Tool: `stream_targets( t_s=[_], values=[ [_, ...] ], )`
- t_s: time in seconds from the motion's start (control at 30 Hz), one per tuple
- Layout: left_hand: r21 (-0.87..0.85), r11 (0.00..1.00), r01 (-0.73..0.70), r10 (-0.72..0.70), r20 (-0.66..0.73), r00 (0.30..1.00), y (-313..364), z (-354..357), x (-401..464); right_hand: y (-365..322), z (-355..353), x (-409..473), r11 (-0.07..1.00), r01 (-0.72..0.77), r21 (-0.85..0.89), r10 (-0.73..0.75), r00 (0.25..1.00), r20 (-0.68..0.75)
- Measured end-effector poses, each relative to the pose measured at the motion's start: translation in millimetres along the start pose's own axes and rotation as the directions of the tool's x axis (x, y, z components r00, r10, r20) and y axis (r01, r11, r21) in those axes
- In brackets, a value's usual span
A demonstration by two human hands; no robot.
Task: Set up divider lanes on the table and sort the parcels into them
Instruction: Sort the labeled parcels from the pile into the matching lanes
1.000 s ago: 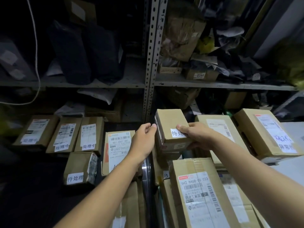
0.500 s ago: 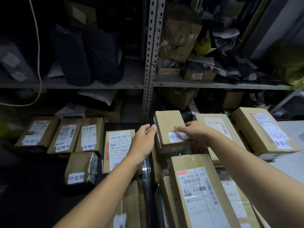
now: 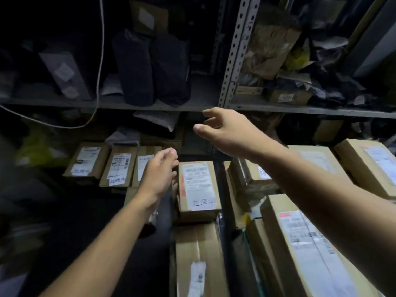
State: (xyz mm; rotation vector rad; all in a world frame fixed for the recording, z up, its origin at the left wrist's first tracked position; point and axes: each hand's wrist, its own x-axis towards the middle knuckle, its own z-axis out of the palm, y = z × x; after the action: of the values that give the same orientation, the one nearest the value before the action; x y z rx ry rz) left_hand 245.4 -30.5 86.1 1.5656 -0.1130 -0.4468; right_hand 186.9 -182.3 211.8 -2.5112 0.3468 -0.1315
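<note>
Dim storeroom, head view. Left hand point(image 3: 159, 176) at centre frame, fingers loosely curled, holding nothing — it hovers over the row of brown cardboard parcels, just left of the small upright brown cardboard parcel with a white shipping label point(image 3: 198, 189). That parcel sits at centre, long side running away from the camera, a red strip down the label's left edge and a white slip with handwritten characters at its near end. It rests on top of a larger taped brown carton point(image 3: 199, 258) in the lower centre.

Right hand point(image 3: 229, 133) is raised above centre, in front of the grey metal shelf edge point(image 3: 150, 107); thumb and fingers spread apart and slightly bent, gripping nothing.

Left of centre: three brown labelled parcels side by side point(image 3: 105, 163), the middle one with a handwritten white slip; the third is partly hidden by the left hand. Right side of frame: a long brown carton with a large printed label point(image 3: 308, 249) at lower right, a smaller brown box point(image 3: 250, 176) behind the right forearm, and two more brown cartons point(image 3: 368, 166) at the right edge. Labels are blurred — text unreadable.

Upper shelf: two dark upright bags point(image 3: 150, 67) at upper centre, crumpled brown and dark packaging point(image 3: 276, 50) at upper right. A white cable point(image 3: 99, 61) hangs at upper left beside the perforated grey upright post point(image 3: 235, 50).
</note>
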Motion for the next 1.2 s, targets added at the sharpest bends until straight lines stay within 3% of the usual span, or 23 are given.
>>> stream_targets(
  t_s=[0.13,0.3,0.53,0.73,0.83,0.93,1.2],
  values=[
    [-0.044,0.998,0.055,-0.059,-0.092,0.994,-18.7,-65.8,14.1,-42.1,75.4,19.9,1.000,-0.020,0.024,0.018,0.995,0.102],
    [0.037,0.989,0.143,-0.134,-0.189,0.973,-72.7,-135.8,39.7,-46.7,196.4,40.6,0.966,-0.257,0.037,0.238,0.931,0.275],
    [0.193,0.914,0.357,-0.318,-0.206,0.926,-157.3,-176.2,59.0,-4.7,330.2,32.1,0.739,-0.665,0.112,0.576,0.709,0.407],
    [0.236,0.855,0.462,-0.458,-0.073,0.886,-208.2,-182.2,73.0,18.4,391.5,34.6,0.581,-0.789,0.198,0.688,0.606,0.398],
    [0.144,0.865,0.481,-0.488,0.013,0.873,-217.9,-180.2,72.4,26.2,407.3,33.5,0.543,-0.788,0.289,0.673,0.615,0.412],
    [0.121,0.884,0.452,-0.457,0.014,0.889,-220.0,-183.5,69.3,26.1,411.1,28.9,0.527,-0.779,0.341,0.667,0.627,0.403],
    [0.193,0.938,0.287,-0.266,-0.128,0.955,-174.7,-204.5,42.7,-7.5,369.1,17.6,0.632,-0.658,0.409,0.581,0.752,0.310]
  ],
)
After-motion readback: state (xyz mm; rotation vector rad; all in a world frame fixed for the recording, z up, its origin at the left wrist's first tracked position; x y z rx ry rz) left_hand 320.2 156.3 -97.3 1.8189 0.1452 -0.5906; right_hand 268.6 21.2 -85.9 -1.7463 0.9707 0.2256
